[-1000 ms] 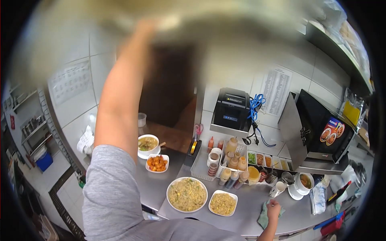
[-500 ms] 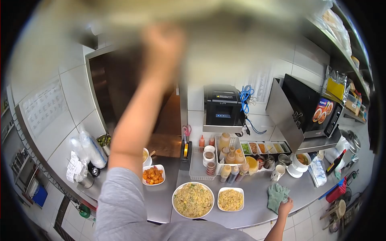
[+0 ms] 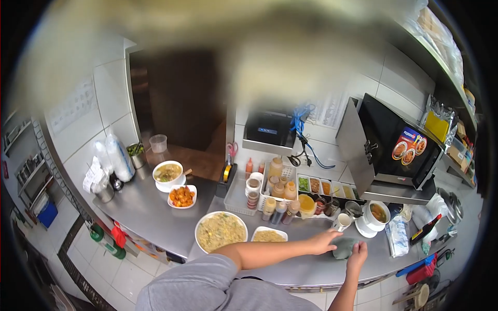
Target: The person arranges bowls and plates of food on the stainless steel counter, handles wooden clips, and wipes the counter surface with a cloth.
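Observation:
A folded grey-green cloth is on the steel counter at the right. My right hand has its fingers closed on the right side of the cloth. From the left, my left hand reaches to the cloth's other edge with fingers stretched out; whether they touch it is hard to tell. Just behind that hand stands a white mug. Under my left forearm, partly hidden, is a square white dish of fried rice. A big round bowl of fried rice sits further left.
A bowl of soup and a dish of orange-red food stand at the left. Sauce bottles fill a basket at the back. Another soup bowl is at the right, below the microwave. A blurred pale shape covers the top.
My left arm has come down from high in front to beside the cloth. The cloth is now bunched smaller under my hands. The view has shifted, showing the left soup bowl fully.

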The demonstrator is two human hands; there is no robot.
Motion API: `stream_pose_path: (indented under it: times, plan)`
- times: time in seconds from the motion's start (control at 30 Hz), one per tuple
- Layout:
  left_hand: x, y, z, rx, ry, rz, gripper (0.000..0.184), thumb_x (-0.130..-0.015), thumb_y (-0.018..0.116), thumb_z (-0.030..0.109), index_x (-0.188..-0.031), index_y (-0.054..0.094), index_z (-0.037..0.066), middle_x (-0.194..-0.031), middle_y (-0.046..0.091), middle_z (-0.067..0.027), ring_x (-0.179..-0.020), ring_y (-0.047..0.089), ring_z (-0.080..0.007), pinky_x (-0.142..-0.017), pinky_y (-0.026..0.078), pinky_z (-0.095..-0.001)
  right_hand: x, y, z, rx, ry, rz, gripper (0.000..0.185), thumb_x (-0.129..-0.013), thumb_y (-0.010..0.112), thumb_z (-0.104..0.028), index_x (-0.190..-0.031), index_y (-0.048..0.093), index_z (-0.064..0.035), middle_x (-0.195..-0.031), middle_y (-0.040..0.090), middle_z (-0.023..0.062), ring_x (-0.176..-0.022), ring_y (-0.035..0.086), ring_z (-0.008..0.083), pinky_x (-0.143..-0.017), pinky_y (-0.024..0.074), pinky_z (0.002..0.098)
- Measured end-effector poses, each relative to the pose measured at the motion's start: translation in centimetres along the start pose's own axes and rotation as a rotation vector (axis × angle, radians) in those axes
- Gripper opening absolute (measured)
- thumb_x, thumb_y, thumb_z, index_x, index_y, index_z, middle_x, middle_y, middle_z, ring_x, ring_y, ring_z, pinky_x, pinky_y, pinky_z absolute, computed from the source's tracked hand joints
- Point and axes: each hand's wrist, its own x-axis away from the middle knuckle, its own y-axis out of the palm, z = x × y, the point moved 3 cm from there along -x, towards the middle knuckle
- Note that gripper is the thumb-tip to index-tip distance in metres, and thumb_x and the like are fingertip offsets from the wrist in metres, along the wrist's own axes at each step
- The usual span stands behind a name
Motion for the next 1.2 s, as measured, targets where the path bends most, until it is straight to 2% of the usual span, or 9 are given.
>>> stream_pose_path:
  times: [0.1,0.2,0.33,0.43,0.53,0.67,1.07,1.17,1.2]
  plan:
    - [-3.3,6.4,-3.0,-0.153,-0.199,-0.336,0.028,-0.078,0.064,0.009,-0.104,0.055,0.004,-0.109,0.055,-0.0161,-0.099,0.055,-0.0346,-0.083,0.045,-0.041,-2.2,-1.7,0.6,-0.585,0.163,-0.145,0.008,-0.094,0.045,-0.008,-0.092,0.051,-0.0051,-0.083,0.054,0.0,-0.075,0.049,0.0084,-0.072,0.0413,0.0262]
    - [-1.9,10.1,-5.7,-0.211,-0.285,-0.196,0.027,-0.074,0.066,0.01,-0.097,0.055,0.003,-0.1,0.059,-0.0169,-0.095,0.056,-0.0353,-0.08,0.045,-0.0434,-4.5,-5.6,-1.9,-0.828,0.131,-0.105,0.008,-0.095,0.044,-0.01,-0.094,0.051,-0.0053,-0.085,0.056,0.0012,-0.079,0.052,0.0093,-0.075,0.0431,0.0261]
    - [-2.7,9.0,2.4,-0.055,-0.11,0.37,0.02,-0.074,0.066,0.012,-0.086,0.055,0.002,-0.089,0.059,-0.0165,-0.091,0.056,-0.0357,-0.077,0.044,-0.044,-5.7,-7.3,-2.1,-0.793,0.18,-0.225,0.008,-0.094,0.046,-0.008,-0.095,0.053,-0.0039,-0.087,0.057,0.0024,-0.079,0.052,0.0095,-0.077,0.0413,0.0253]
    - [-2.8,11.7,-0.4,-0.121,-0.287,0.009,0.023,-0.073,0.067,0.011,-0.09,0.054,0.001,-0.095,0.057,-0.017,-0.096,0.054,-0.036,-0.078,0.043,-0.0443,-5.3,-7.5,-2.0,-0.948,0.189,-0.377,0.009,-0.095,0.046,-0.01,-0.098,0.052,-0.0041,-0.094,0.058,0.004,-0.085,0.055,0.012,-0.082,0.0434,0.0286]
    - [-2.1,11.6,-0.6,-0.225,-0.173,-0.092,0.024,-0.074,0.065,0.007,-0.094,0.054,0.0,-0.093,0.057,-0.0175,-0.092,0.054,-0.0356,-0.08,0.044,-0.0418,-5.4,-9.1,-4.1,-1.106,0.178,-0.344,0.009,-0.094,0.048,-0.011,-0.098,0.052,-0.0039,-0.094,0.059,0.0043,-0.084,0.055,0.012,-0.081,0.0432,0.0286]
    - [-1.0,11.6,0.2,-0.19,-0.049,-0.025,0.019,-0.074,0.064,0.005,-0.09,0.055,0.0,-0.089,0.059,-0.0177,-0.09,0.056,-0.0361,-0.077,0.044,-0.0425,-6.3,-10.6,-6.4,-1.221,0.085,-0.402,0.013,-0.093,0.051,-0.013,-0.1,0.051,-0.0014,-0.095,0.058,0.006,-0.084,0.054,0.0125,-0.081,0.0432,0.027]
    - [-0.7,5.0,-0.2,-0.109,-0.424,0.079,0.024,-0.076,0.069,0.016,-0.092,0.058,0.001,-0.087,0.062,-0.0211,-0.082,0.059,-0.0391,-0.071,0.045,-0.0427,-6.2,-9.5,-11.1,-1.215,-0.055,-0.342,0.014,-0.096,0.047,-0.012,-0.102,0.051,-0.0012,-0.099,0.059,0.0069,-0.091,0.056,0.0132,-0.087,0.0434,0.0285]
    - [-0.6,2.8,-0.5,-0.044,-0.495,0.087,0.021,-0.077,0.065,0.016,-0.091,0.062,0.001,-0.087,0.065,-0.0178,-0.08,0.061,-0.0341,-0.07,0.046,-0.0401,-4.8,-8.3,-11.0,-1.128,-0.11,-0.28,0.015,-0.094,0.05,-0.012,-0.104,0.052,-0.0013,-0.101,0.06,0.0076,-0.092,0.057,0.0146,-0.088,0.0423,0.0282]
    - [-0.8,2.5,-1.6,0.261,-0.598,0.136,0.018,-0.076,0.063,0.014,-0.089,0.064,0.002,-0.088,0.065,-0.0146,-0.08,0.062,-0.0294,-0.07,0.046,-0.0386,-4.1,-7.4,-10.3,-1.121,-0.102,-0.263,0.015,-0.094,0.05,-0.012,-0.104,0.052,-0.0013,-0.101,0.06,0.0076,-0.092,0.057,0.0146,-0.088,0.0423,0.0282]
